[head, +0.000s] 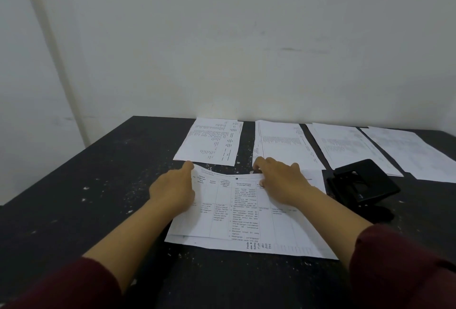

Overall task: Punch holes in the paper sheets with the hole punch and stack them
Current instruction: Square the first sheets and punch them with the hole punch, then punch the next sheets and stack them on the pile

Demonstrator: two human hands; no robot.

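Black tabletop point(98, 185): top sheet point(222, 200), apparently punched, likely being squared onto near stack point(296, 242), far edge bowed up. Your right hand point(278, 183) pinches that edge, fingers curled; your left hand point(172, 188) meets far-left corner, forefinger straight, grip hidden, cannot tell. Hole punch point(362, 183) sits idle right.

Plain office corner, black desk point(98, 185), printed sheets point(212, 141), white wall point(222, 37)

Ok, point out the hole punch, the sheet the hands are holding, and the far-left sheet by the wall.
hole punch point(364, 184): head view, its black top.
top sheet point(222, 200): head view, its printed table.
far-left sheet point(209, 142): head view, its middle.
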